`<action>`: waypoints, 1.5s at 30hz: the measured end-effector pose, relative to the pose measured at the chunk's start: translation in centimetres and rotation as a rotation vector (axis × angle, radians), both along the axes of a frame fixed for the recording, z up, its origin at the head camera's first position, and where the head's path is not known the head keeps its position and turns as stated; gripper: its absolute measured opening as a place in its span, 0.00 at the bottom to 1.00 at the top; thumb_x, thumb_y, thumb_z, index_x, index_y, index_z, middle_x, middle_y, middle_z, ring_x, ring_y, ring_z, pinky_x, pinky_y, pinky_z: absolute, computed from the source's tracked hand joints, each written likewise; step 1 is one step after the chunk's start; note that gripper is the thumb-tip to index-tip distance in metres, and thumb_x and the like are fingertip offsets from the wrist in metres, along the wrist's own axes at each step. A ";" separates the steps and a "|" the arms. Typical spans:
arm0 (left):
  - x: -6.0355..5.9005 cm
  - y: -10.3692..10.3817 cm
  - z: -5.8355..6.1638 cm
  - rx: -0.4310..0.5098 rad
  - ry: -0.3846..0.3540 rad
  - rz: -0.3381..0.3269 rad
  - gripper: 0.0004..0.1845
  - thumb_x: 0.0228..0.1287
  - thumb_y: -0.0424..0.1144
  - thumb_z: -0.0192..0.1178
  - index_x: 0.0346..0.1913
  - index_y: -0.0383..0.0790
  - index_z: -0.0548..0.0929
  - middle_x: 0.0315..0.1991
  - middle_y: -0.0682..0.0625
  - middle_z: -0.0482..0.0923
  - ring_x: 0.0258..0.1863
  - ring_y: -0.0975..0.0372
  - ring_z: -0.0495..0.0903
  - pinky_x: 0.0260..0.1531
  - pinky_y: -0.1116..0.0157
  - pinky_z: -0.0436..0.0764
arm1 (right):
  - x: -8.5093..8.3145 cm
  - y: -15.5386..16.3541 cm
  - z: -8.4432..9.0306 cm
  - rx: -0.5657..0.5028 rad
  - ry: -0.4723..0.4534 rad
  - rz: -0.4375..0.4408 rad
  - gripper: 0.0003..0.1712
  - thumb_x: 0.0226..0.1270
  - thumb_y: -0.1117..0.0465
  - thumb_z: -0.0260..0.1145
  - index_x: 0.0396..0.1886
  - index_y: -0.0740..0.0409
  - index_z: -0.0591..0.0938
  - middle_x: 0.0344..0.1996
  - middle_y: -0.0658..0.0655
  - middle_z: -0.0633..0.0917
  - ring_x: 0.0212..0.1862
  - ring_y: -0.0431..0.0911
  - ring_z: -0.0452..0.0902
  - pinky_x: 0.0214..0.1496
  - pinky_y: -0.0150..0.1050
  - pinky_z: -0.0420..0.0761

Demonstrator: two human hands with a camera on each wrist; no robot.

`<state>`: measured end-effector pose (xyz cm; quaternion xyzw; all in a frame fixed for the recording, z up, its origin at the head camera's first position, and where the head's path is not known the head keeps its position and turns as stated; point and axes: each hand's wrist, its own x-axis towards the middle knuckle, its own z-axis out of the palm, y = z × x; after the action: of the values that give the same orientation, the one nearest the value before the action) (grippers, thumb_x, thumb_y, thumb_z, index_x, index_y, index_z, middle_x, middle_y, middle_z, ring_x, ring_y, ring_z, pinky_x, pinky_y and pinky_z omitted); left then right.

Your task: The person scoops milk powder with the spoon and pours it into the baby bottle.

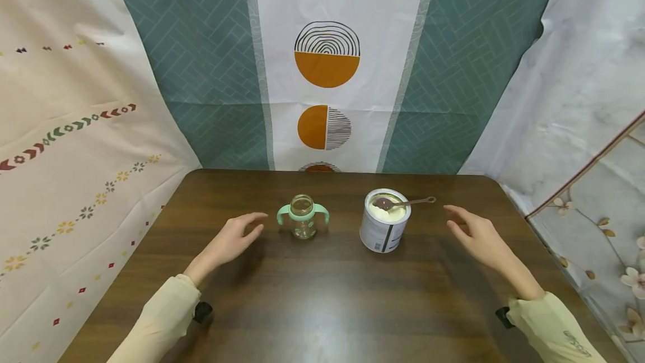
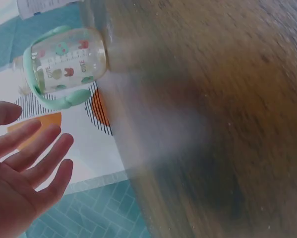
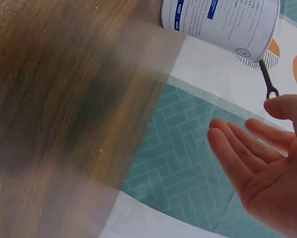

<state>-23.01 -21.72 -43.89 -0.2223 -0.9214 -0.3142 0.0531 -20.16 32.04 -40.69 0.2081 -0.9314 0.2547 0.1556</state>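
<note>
Head view, looking forward and down: a person's two bare hands reach over a dark wooden table (image 1: 312, 301), with a bottle and a can standing upright between them. From where I stand, the left hand (image 1: 229, 240) is just beside the small clear bottle (image 1: 304, 227), apart from it. Its fingers are loose and parted, and they hold nothing. The bottle's pale green handles (image 1: 281, 215) curve out on both sides, so one faces that hand, presumably to make it easy to take from either side.

Further right is the lidless can (image 1: 381, 234), filled with something pale that looks like powder (image 1: 388, 216). A brown spoon (image 1: 410, 202) lies with its bowl on the powder and its handle out past the rim, probably to leave the end clean and within reach. Whether the bowl is sunk in, I cannot tell.

The right hand (image 1: 477, 238) is near that handle, fingers relaxed, grasping nothing; the right wrist view shows its palm bare. I judge the layout gives each hand one object on its own side.
</note>
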 end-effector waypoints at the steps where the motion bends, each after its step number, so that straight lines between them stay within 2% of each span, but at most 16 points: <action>1: 0.0 0.0 0.0 0.004 -0.005 -0.001 0.18 0.72 0.39 0.54 0.61 0.38 0.77 0.55 0.42 0.81 0.56 0.51 0.80 0.54 0.48 0.79 | 0.0 -0.1 0.0 -0.001 0.003 -0.010 0.19 0.71 0.66 0.58 0.59 0.67 0.75 0.49 0.70 0.83 0.41 0.58 0.85 0.37 0.45 0.86; 4: 0.1 0.2 -0.2 0.020 -0.017 -0.009 0.17 0.72 0.39 0.54 0.59 0.38 0.78 0.53 0.42 0.83 0.51 0.53 0.82 0.50 0.50 0.81 | -0.1 -0.2 -0.1 0.003 0.015 -0.047 0.15 0.70 0.66 0.58 0.54 0.66 0.80 0.44 0.67 0.86 0.37 0.55 0.86 0.33 0.38 0.85; 8: 0.2 0.4 -0.5 0.029 -0.030 -0.029 0.15 0.72 0.38 0.55 0.56 0.38 0.81 0.49 0.43 0.84 0.43 0.59 0.84 0.42 0.58 0.83 | 0.0 -0.3 -0.1 -0.006 -0.006 -0.078 0.13 0.71 0.66 0.58 0.51 0.64 0.81 0.38 0.64 0.88 0.33 0.49 0.87 0.28 0.32 0.80; 13: 0.2 0.9 -0.8 0.033 -0.063 -0.058 0.14 0.72 0.39 0.54 0.53 0.38 0.82 0.46 0.44 0.85 0.36 0.64 0.81 0.34 0.68 0.79 | 0.1 -0.7 -0.1 -0.088 -0.089 -0.075 0.14 0.73 0.66 0.56 0.53 0.63 0.80 0.37 0.63 0.88 0.31 0.35 0.84 0.26 0.30 0.81; 17: 0.2 1.3 -0.7 0.062 -0.094 -0.085 0.13 0.72 0.39 0.54 0.52 0.39 0.83 0.46 0.44 0.86 0.39 0.59 0.83 0.35 0.69 0.80 | 0.1 -0.9 -0.1 -0.147 -0.140 -0.073 0.15 0.74 0.64 0.55 0.55 0.62 0.79 0.39 0.62 0.88 0.32 0.28 0.81 0.28 0.32 0.84; 21: 0.2 1.7 -0.5 0.097 -0.124 -0.122 0.14 0.73 0.41 0.54 0.53 0.39 0.82 0.46 0.43 0.85 0.43 0.52 0.85 0.38 0.67 0.82 | -0.1 -1.0 -0.1 -0.191 -0.173 -0.071 0.15 0.74 0.63 0.54 0.56 0.61 0.78 0.39 0.62 0.87 0.31 0.29 0.81 0.28 0.38 0.85; 25: 0.1 2.1 -0.6 0.111 -0.134 -0.158 0.14 0.73 0.41 0.53 0.53 0.38 0.82 0.46 0.42 0.85 0.44 0.52 0.85 0.39 0.67 0.82 | -0.2 -1.0 0.0 -0.241 -0.210 -0.063 0.16 0.74 0.63 0.55 0.57 0.62 0.78 0.39 0.63 0.87 0.30 0.30 0.82 0.28 0.42 0.86; 31: 0.0 2.8 -0.8 0.115 -0.139 -0.183 0.14 0.73 0.40 0.54 0.52 0.36 0.82 0.45 0.42 0.86 0.44 0.55 0.85 0.42 0.67 0.82 | -0.1 -1.3 0.1 -0.265 -0.257 -0.061 0.16 0.75 0.62 0.54 0.57 0.63 0.77 0.39 0.65 0.86 0.31 0.31 0.83 0.29 0.41 0.86; 38: -0.1 3.9 -0.7 0.199 -0.223 -0.229 0.14 0.72 0.38 0.54 0.52 0.33 0.81 0.45 0.38 0.85 0.45 0.48 0.85 0.43 0.70 0.82 | -0.4 -1.8 0.3 -0.262 -0.296 -0.056 0.17 0.75 0.61 0.54 0.58 0.62 0.77 0.40 0.63 0.86 0.32 0.32 0.82 0.30 0.38 0.86; 45: -0.4 5.2 -0.9 0.229 -0.245 -0.278 0.15 0.73 0.39 0.53 0.52 0.33 0.81 0.45 0.38 0.84 0.44 0.47 0.84 0.44 0.69 0.83 | -0.7 -2.4 0.6 -0.246 -0.305 -0.043 0.17 0.75 0.60 0.55 0.57 0.61 0.78 0.41 0.62 0.87 0.34 0.35 0.83 0.32 0.37 0.86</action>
<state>-23.43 -16.47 -44.81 -0.2999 -0.8397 -0.4458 -0.0784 -20.90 29.61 -40.07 0.1265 -0.9103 0.3919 0.0423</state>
